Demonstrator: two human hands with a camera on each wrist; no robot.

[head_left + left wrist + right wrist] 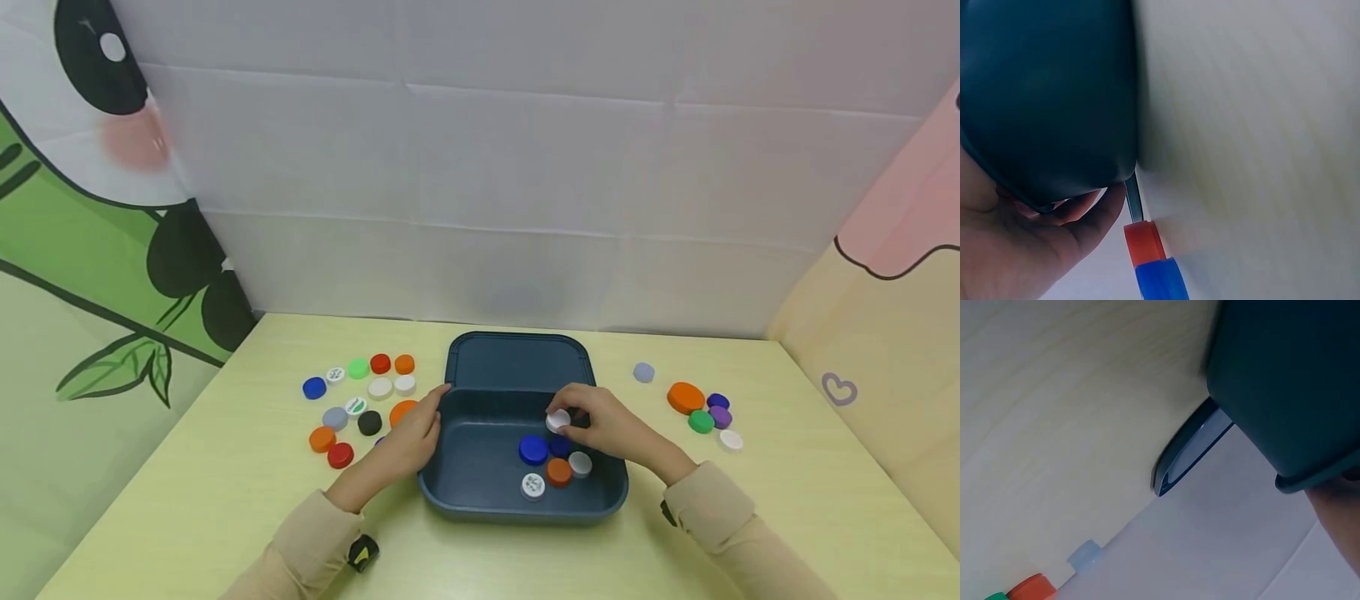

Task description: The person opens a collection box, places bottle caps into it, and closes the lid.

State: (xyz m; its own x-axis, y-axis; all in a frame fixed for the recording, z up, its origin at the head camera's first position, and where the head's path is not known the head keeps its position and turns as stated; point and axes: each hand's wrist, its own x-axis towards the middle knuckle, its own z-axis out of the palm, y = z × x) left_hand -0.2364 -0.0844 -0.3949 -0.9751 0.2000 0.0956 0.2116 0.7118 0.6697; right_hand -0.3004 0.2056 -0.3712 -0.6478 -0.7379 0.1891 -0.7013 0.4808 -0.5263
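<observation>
A dark blue-green plastic box (472,467) stands on the table with its top off. My left hand (405,443) grips its left wall near the back corner; in the left wrist view the fingers (1105,215) curl around that corner. Over the box's right side, my right hand (611,423) pinches a white bottle cap (557,421) between thumb and fingertips. Below it on the box floor lie a large blue cap (533,450), a dark blue cap (559,447), an orange cap (558,472), a white cap (580,464) and a printed white cap (533,486). The right wrist view hides the right fingers behind the box.
The matching lid (519,358) lies flat behind the box. Several mixed caps, among them a black one (370,423), are spread left of it. To the right sit a pale blue cap (643,372) and several others around a large orange one (686,397). A wall closes the back.
</observation>
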